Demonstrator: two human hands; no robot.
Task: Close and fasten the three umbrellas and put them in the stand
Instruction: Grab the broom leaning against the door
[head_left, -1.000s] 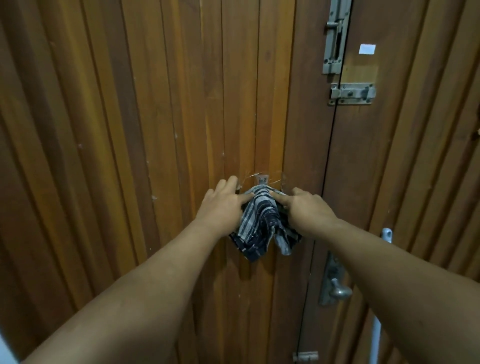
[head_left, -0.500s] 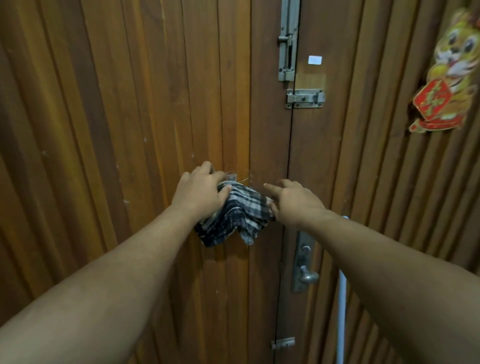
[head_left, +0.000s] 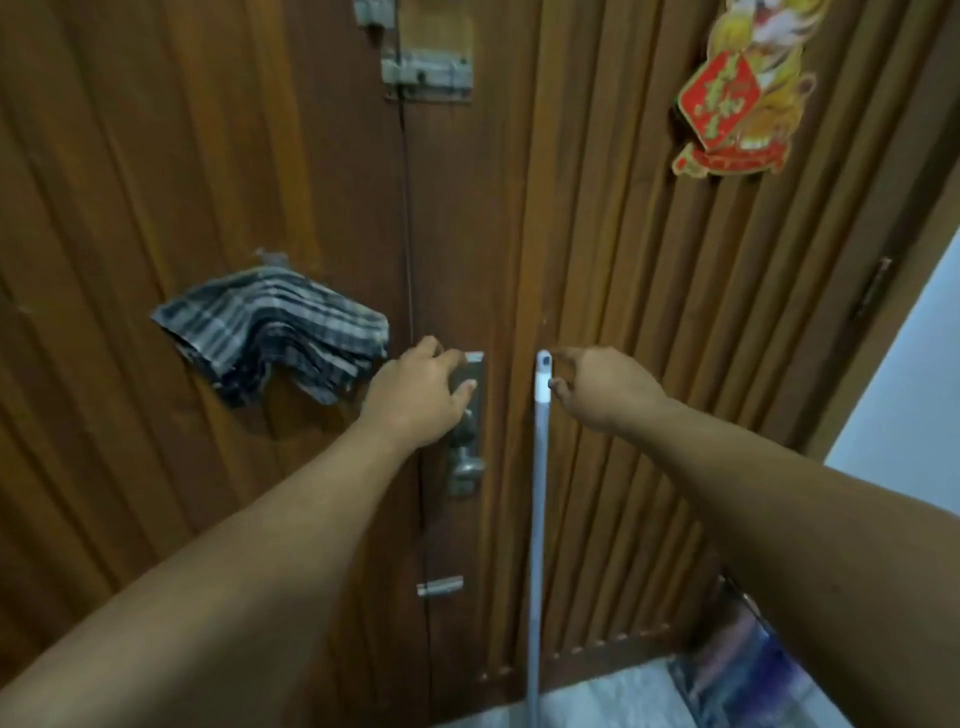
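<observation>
Both hands reach toward a ribbed wooden door (head_left: 260, 156). The left hand (head_left: 418, 397), fingers loosely spread and holding nothing, lies over the metal lock plate (head_left: 475, 366). The right hand (head_left: 605, 387), fingers relaxed, is just beside the top of a slim white pole (head_left: 537, 493) leaning on the door. A plaid cloth (head_left: 270, 332) hangs left of the lock. No umbrella shows clearly.

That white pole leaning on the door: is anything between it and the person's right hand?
Nothing visible. The right hand is right beside the white pole, near its top, fingers about at it; contact is unclear. The left hand is over the door handle plate.
</observation>
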